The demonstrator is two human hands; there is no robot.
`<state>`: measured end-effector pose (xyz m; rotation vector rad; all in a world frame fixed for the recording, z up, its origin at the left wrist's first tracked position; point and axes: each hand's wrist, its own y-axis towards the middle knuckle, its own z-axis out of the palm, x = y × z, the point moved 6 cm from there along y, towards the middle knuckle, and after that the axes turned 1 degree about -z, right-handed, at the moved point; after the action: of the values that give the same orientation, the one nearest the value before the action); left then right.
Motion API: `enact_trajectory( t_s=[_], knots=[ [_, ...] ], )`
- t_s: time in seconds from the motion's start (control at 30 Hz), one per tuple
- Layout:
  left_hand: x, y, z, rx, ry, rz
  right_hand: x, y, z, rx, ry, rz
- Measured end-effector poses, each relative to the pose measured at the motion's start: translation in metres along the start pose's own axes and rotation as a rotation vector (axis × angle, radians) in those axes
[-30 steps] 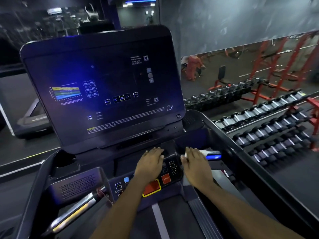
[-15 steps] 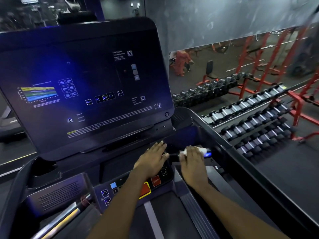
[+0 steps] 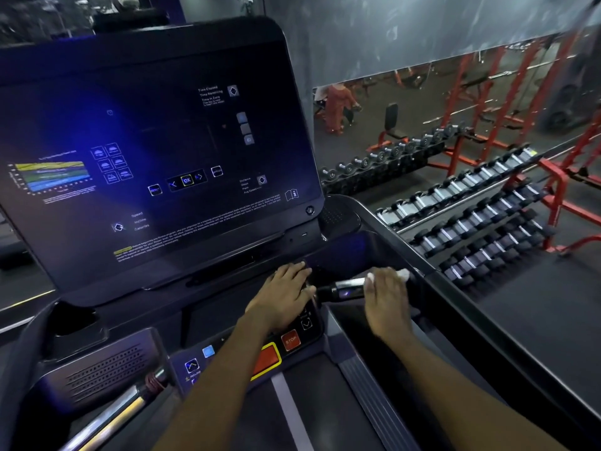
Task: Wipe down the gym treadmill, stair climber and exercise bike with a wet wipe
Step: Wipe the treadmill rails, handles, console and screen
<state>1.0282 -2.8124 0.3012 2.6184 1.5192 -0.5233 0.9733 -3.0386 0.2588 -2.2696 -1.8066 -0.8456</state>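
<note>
I stand on a black treadmill with a large dark console screen ahead. My left hand rests flat on the control panel, just above the red STOP button. My right hand lies over the right chrome handlebar grip and presses a white wet wipe onto it; the wipe shows at my fingertips, the rest is hidden under the hand. The belt runs below my forearms.
A left chrome handlebar and speaker grille sit at the lower left. The treadmill's right side rail slopes down beside me. Dumbbell racks and red frames stand to the right, with a mirror behind them.
My right hand has slid the wipe rightward along the handlebar grip, uncovering more chrome. My left hand stays on the panel. The view has shifted closer to the console.
</note>
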Motion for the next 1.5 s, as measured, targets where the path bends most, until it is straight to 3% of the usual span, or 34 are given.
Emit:
enact_trajectory(
  t_s=[0.07,0.23,0.4,0.53,0.6,0.77,0.9,1.03,1.17,1.23,1.37,1.5],
  knots=[
    [0.002,0.001,0.002,0.003,-0.025,0.0,0.001,0.004,0.004,-0.011,0.018,0.129],
    [0.008,0.004,0.008,0.019,-0.05,-0.004,0.031,-0.032,0.022,-0.105,0.153,0.016],
    [0.009,0.006,0.009,0.005,-0.055,0.003,0.01,0.009,0.015,-0.083,0.311,0.466],
    [0.011,0.006,0.009,0.004,-0.056,0.003,0.013,0.003,0.014,-0.138,0.314,0.392],
    [0.012,0.008,0.01,0.007,-0.062,0.005,0.01,-0.008,0.019,-0.203,0.528,0.443],
    [0.011,0.007,0.008,0.0,-0.064,0.004,0.006,0.012,0.031,-0.403,1.186,0.92],
    [0.01,0.006,0.007,-0.007,-0.076,0.003,0.023,0.003,0.036,-0.46,1.275,1.007],
    [0.01,0.005,0.005,-0.029,-0.083,0.01,0.013,0.012,0.039,-0.424,1.676,1.102],
    [0.011,0.004,0.004,-0.047,-0.12,0.028,-0.018,0.031,0.014,-0.657,1.752,1.115],
    [0.012,0.005,0.004,-0.041,-0.131,0.031,-0.011,0.027,0.021,-0.598,1.783,1.056],
    [0.011,0.003,0.004,-0.044,-0.131,0.029,0.02,0.009,0.053,-0.309,1.844,1.023],
    [0.008,0.001,0.001,-0.059,-0.108,0.033,0.007,0.013,0.048,-0.341,1.803,1.056]
  ],
)
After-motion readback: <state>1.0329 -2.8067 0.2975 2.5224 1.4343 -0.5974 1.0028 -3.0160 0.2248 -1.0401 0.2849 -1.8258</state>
